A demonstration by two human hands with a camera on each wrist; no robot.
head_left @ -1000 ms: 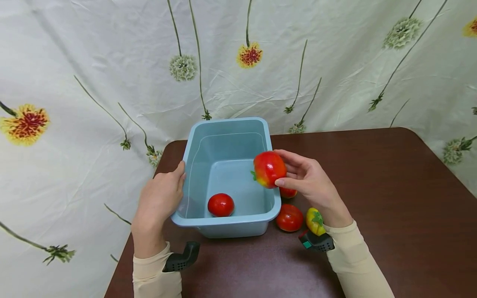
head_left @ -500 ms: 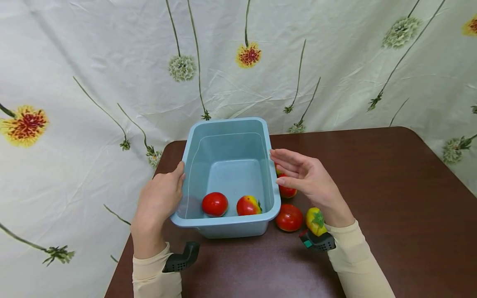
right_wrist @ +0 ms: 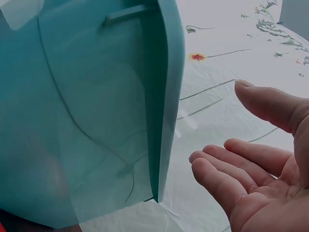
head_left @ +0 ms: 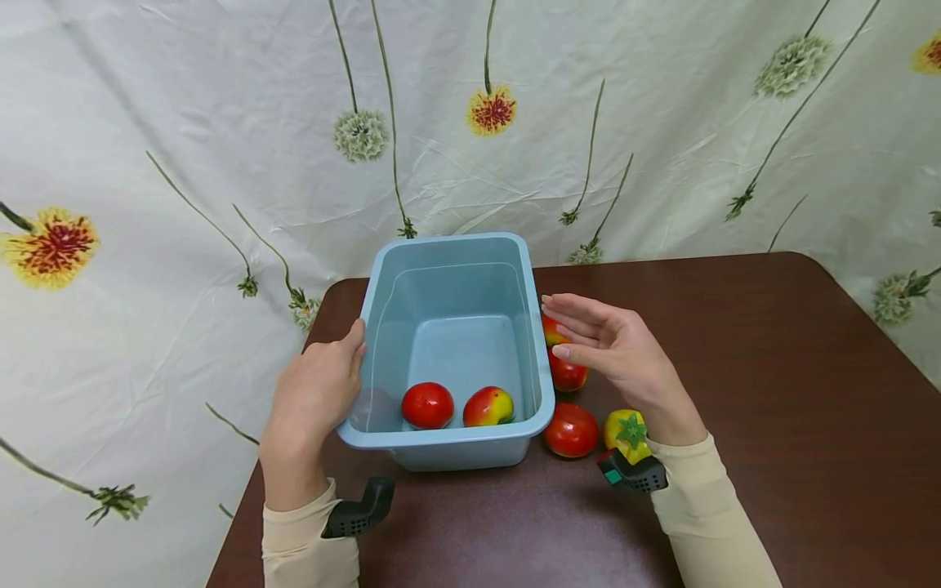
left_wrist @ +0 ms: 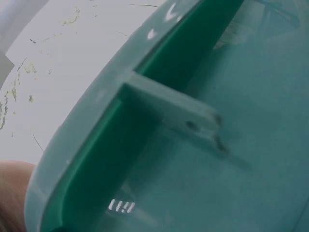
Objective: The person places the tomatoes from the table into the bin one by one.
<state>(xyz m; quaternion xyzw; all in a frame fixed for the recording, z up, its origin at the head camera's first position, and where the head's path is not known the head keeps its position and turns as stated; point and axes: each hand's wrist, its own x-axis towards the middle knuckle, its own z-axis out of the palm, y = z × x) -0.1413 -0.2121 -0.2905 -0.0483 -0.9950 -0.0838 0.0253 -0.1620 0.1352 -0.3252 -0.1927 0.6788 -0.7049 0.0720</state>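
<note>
A light blue plastic basin (head_left: pixel 470 291) stands on the table, seen from outside in the left wrist view. My left hand (head_left: pixel 318 390) grips its left rim, thumb on top. Inside, near the front wall, a red tomato (head_left: pixel 428 406) lies beside a shiny red-and-yellow fruit (head_left: pixel 488 407). My right hand (head_left: pixel 616 343) is just outside the right rim, fingers extended and thumb apart, holding nothing. Below its fingers are another red-and-yellow fruit (head_left: pixel 553 331) and a red fruit (head_left: pixel 568 374), both partly hidden.
Outside the basin's front right corner lies a red tomato (head_left: pixel 571 430). A yellow fruit with a green star-shaped top (head_left: pixel 627 433) sits next to it by my right wrist. A flower-printed white cloth (head_left: pixel 662 122) hangs behind the dark brown table (head_left: pixel 794 392).
My right hand has let go of the red-and-yellow fruit, which dropped into the basin and rolled beside the tomato. The hand has then shifted slightly right. My left hand has stayed put.
</note>
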